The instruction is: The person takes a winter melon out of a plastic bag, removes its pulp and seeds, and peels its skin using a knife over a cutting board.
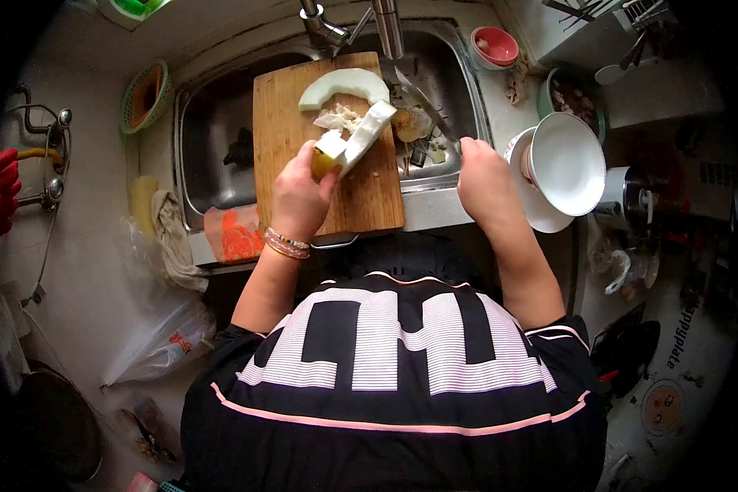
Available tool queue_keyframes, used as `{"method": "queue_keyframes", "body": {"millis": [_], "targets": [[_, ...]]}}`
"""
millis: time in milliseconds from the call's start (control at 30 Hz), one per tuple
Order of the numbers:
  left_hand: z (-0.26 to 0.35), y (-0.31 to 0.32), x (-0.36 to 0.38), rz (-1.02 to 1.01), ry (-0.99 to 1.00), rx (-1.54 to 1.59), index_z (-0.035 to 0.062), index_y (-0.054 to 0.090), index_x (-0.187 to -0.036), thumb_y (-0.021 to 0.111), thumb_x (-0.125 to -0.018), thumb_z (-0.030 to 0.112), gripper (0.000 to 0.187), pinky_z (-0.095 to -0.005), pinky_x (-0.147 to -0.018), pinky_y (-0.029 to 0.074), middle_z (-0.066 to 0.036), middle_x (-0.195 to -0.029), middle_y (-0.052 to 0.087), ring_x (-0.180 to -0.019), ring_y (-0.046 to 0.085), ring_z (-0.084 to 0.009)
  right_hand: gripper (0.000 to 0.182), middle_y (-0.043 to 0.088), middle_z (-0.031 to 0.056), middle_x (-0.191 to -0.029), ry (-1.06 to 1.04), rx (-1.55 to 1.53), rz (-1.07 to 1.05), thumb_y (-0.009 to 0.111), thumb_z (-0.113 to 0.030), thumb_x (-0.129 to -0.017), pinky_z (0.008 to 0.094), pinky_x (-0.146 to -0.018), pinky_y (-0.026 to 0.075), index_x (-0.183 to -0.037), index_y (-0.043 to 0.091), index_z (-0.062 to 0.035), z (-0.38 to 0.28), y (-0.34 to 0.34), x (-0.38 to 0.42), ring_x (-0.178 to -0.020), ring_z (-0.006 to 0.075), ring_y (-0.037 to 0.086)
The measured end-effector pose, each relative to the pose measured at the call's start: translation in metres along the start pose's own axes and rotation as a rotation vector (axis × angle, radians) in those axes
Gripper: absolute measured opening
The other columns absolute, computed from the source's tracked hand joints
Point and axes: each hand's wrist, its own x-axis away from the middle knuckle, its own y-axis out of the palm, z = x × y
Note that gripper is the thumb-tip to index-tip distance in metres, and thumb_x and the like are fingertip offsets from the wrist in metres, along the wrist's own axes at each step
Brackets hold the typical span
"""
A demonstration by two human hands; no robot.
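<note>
My left hand [299, 193] pinches one end of a thick piece of white-fleshed melon [371, 135], which looks like winter melon, over the wooden cutting board [283, 107]. Yellowish-green shows between the fingers at that end. Beyond it lies a curved, pale green melon slice [344, 84]. A heap of soft pulp [339, 120] sits on the wood between the two. To the right of the board, over the sink, my right hand [485, 180] is closed around the handle of a knife [422, 100]. Its blade points up and left, apart from the melon; the fingers hide the handle.
The board spans the double sink [213, 107] below a faucet [324, 29]. Scraps [426, 152] lie in the right basin. White bowls [567, 164] are stacked at the right, near a pink bowl [497, 46]. A green basket [146, 97] and a cloth [172, 242] are at the left.
</note>
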Motion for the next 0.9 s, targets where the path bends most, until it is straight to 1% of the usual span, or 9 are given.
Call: {"method": "queue_keyframes", "body": {"millis": [167,267,300,433,533,733,767,867,900], "targets": [[-0.028,-0.011,-0.006,-0.096,-0.253,0.493,0.0092,0.042,-0.135,0.069,-0.081,0.001,0.061,-0.0285,-0.077,0.054,-0.009,-0.1,0.066,-0.089,0.063,-0.0142,0.011,0.061,0.0229,-0.094,-0.04,-0.192,-0.002,0.049,-0.007,-0.086,0.0485,-0.078,0.047,-0.092,0.053,0.002,0.013,0.014,0.005,-0.089,0.0434,0.059],[-0.052,-0.016,-0.002,-0.074,-0.248,0.558,0.0119,0.045,-0.134,0.073,-0.076,0.005,0.065,-0.0281,-0.068,0.052,-0.013,-0.099,0.067,-0.076,0.065,-0.0137,0.01,0.061,0.0242,-0.092,-0.042,-0.404,0.105,0.052,-0.005,-0.085,0.0486,-0.076,0.046,-0.089,0.054,0.0032,0.019,0.02,0.009,-0.088,0.0436,0.058],[-0.058,-0.021,-0.002,-0.08,-0.21,0.456,0.0097,0.048,-0.131,0.073,-0.075,0.006,0.061,-0.0281,-0.069,0.053,-0.012,-0.097,0.066,-0.075,0.065,-0.0149,0.01,0.061,0.0257,-0.09,-0.024,-0.531,0.13,0.052,-0.005,-0.085,0.049,-0.076,0.045,-0.087,0.054,0.0038,0.02,0.022,0.012,-0.088,0.0439,0.058],[-0.052,-0.048,-0.011,-0.313,-0.409,0.195,0.0045,0.055,-0.118,0.078,-0.072,0.01,0.052,-0.0298,-0.079,0.052,-0.011,-0.104,0.064,-0.093,0.063,-0.0166,0.013,0.06,0.0284,-0.082,0.1,-0.401,0.02,0.054,-0.008,-0.085,0.0492,-0.072,0.046,-0.086,0.052,0.0043,0.039,0.049,0.008,-0.084,0.0467,0.057],[-0.081,-0.043,-0.015,-0.301,-0.107,-0.024,0.0032,0.055,-0.115,0.079,-0.07,0.011,0.052,-0.0328,-0.081,0.052,-0.014,-0.103,0.065,-0.093,0.064,-0.0207,0.014,0.06,0.0281,-0.078,0.175,-0.57,0.031,0.054,-0.009,-0.084,0.0488,-0.068,0.045,-0.086,0.05,0.0043,0.048,0.064,0.011,-0.08,0.0479,0.057],[-0.114,-0.037,-0.038,-0.643,-0.431,0.082,0.0008,0.057,-0.11,0.085,-0.064,0.014,0.055,-0.0309,-0.082,0.05,-0.013,-0.1,0.066,-0.09,0.064,-0.023,0.015,0.06,0.0283,-0.08,0.144,-0.684,0.039,0.055,-0.009,-0.085,0.047,-0.068,0.046,-0.089,0.052,0.0049,0.048,0.068,0.01,-0.081,0.0475,0.057],[-0.114,-0.036,-0.04,-0.704,-0.393,0.037,0.0057,0.059,-0.112,0.085,-0.063,0.03,0.06,-0.0414,-0.09,0.046,-0.013,-0.111,0.062,-0.104,0.059,-0.0254,0.015,0.06,0.0281,-0.081,0.147,-0.675,0.018,0.055,-0.009,-0.085,0.047,-0.068,0.046,-0.089,0.052,0.0049,0.049,0.071,0.011,-0.082,0.0473,0.057],[-0.083,-0.014,-0.032,-0.564,-0.153,-0.471,0.0121,0.06,-0.115,0.08,-0.062,0.052,0.07,-0.0579,-0.098,0.036,-0.011,-0.124,0.055,-0.12,0.047,-0.0288,0.015,0.061,0.0267,-0.083,0.159,-0.695,-0.03,0.055,-0.008,-0.085,0.046,-0.069,0.047,-0.093,0.054,0.0048,0.041,0.069,0.019,-0.083,0.0452,0.059],[-0.065,-0.005,-0.03,-0.584,-0.12,-0.628,0.0193,0.058,-0.12,0.073,-0.058,0.068,0.08,-0.0683,-0.099,0.026,-0.009,-0.13,0.049,-0.127,0.037,-0.031,0.015,0.061,0.0263,-0.083,0.171,-0.713,-0.044,0.055,-0.007,-0.085,0.0456,-0.07,0.047,-0.094,0.055,0.0048,0.038,0.069,0.02,-0.083,0.0445,0.059]]}}
